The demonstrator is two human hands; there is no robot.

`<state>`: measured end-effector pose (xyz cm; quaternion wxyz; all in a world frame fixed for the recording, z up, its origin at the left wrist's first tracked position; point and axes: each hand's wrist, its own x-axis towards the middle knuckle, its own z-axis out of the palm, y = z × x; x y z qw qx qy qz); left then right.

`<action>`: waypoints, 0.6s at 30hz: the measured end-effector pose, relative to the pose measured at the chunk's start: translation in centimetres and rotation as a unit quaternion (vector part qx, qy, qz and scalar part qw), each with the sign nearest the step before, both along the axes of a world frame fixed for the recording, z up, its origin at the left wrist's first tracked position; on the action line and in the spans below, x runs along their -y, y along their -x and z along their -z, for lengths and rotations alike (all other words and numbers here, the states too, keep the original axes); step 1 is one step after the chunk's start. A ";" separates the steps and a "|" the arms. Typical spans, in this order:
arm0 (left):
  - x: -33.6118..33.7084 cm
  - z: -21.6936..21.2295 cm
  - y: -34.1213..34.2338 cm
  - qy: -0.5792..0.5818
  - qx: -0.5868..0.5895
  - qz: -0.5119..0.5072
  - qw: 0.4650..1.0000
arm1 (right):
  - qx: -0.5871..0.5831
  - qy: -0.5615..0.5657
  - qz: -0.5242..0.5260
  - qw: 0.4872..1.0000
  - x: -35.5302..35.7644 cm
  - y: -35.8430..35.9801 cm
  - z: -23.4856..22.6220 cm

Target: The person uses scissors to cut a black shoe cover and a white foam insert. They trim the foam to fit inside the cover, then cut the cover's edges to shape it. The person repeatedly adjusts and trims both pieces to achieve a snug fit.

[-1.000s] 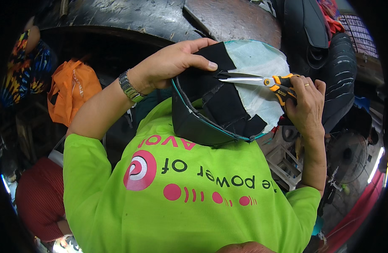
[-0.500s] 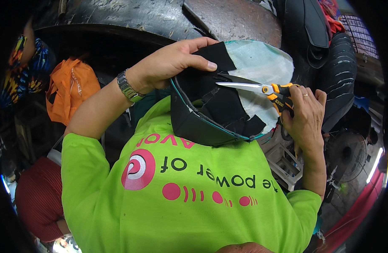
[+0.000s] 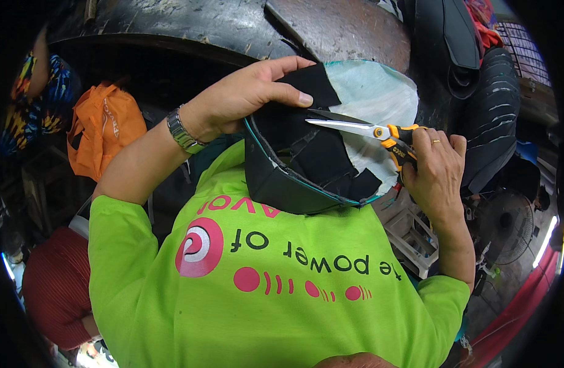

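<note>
Between the near edge of the dark tabletop (image 3: 171, 24) and the person's green shirt (image 3: 233, 306), I see the black cover (image 3: 288, 187), partly lined with pale cloth (image 3: 374, 89). The left hand (image 3: 251, 92) clamps its fingers on the cover's upper-left rim. The right hand (image 3: 438, 175) has its fingers wrapped round the handles of the scissors (image 3: 379, 132); their long axis points left across the cover, slightly parted blade tips just beside the left thumb.
</note>
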<state>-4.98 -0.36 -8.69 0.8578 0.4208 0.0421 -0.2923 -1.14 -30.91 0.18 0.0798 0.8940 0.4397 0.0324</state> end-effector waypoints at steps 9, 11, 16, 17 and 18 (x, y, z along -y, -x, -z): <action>0.3 0.0 0.0 -0.031 0.014 -0.009 0.999 | -0.008 -0.014 0.004 1.000 0.3 0.5 -0.1; 0.3 0.1 0.0 -0.032 0.017 -0.008 0.999 | -0.004 -0.007 0.000 1.000 0.3 0.6 -0.1; 0.2 0.2 0.1 -0.041 0.016 -0.013 0.999 | -0.012 -0.019 -0.010 1.000 0.5 0.7 -0.3; 0.2 0.2 0.1 -0.044 0.013 -0.011 0.999 | -0.014 -0.014 -0.009 1.000 0.7 0.7 -0.3; 0.2 0.2 0.2 -0.054 0.009 -0.010 0.998 | -0.015 -0.023 -0.015 1.000 0.7 0.6 -0.2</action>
